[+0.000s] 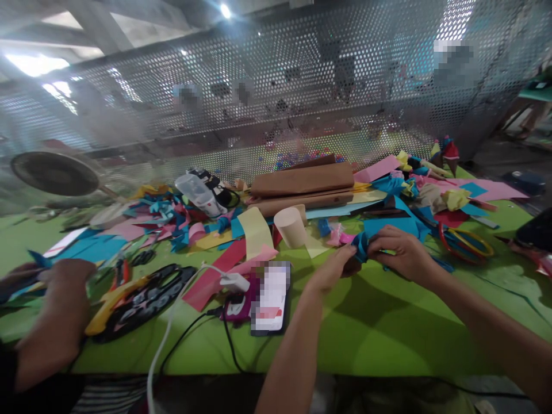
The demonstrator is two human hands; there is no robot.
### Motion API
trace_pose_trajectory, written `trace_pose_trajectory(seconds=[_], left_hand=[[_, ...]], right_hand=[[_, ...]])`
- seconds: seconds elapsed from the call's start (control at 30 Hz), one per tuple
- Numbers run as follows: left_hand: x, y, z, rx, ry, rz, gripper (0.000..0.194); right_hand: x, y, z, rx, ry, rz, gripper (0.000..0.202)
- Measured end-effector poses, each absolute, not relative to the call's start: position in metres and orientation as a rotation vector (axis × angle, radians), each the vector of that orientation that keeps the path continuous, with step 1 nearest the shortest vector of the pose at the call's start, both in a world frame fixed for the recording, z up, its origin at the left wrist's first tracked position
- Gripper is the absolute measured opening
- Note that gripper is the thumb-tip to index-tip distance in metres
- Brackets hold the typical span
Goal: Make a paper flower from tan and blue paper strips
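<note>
Both of my hands meet over the right half of the green table. My left hand (pixel 342 265) is closed on a crumpled, folded piece of blue paper (pixel 361 246). From the other side my right hand (pixel 394 248) pinches the same blue paper, its fingers bent round the edge. The paper's exact shape is partly hidden by my fingers. Just beyond my left hand lie a small pink paper piece (pixel 338 234) and a cream paper roll (pixel 290 226) standing upright. Scissors with red and yellow handles (pixel 466 244) lie right of my right hand.
A phone (pixel 271 299) lies beside a purple power strip (pixel 244 305) with plugged-in cables. Brown paper (pixel 302 185) and coloured scraps line the back, before a perforated metal panel (pixel 276 103). At left, a co-worker's arm (pixel 56 310) rests near a yellow-black tool (pixel 138 302).
</note>
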State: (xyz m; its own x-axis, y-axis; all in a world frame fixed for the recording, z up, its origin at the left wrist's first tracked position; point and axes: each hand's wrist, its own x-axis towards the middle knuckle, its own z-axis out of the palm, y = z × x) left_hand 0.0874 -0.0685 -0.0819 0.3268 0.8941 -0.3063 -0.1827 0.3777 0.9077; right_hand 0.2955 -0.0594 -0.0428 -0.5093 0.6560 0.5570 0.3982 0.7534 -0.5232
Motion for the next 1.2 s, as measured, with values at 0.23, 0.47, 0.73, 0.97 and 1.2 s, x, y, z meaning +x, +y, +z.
trace_pose_trajectory(seconds=[0.23,0.47,0.73,0.97,1.2], left_hand=[[0.088,-0.069,-0.077,0.891,0.922,0.856,0.042],[0.088,-0.070,-0.068,0.885,0.890,0.851,0.039],[0.089,-0.072,-0.066,0.889,0.920,0.828,0.040],[0.089,-0.071,-0.067,0.913,0.902,0.808,0.045],[0.090,-0.072,-0.063,0.958,0.897,0.791,0.045]], right_hand=[[0.298,-0.056,-0.043,-0.808,-2.186,0.532,0.015],[0.302,-0.054,-0.041,-0.768,-2.248,0.523,0.016],[0.302,-0.052,-0.042,-0.676,-2.287,0.417,0.015],[0.301,-0.052,-0.038,-0.673,-2.334,0.413,0.007],[0.301,-0.047,-0.047,-0.658,-2.340,0.442,0.011]])
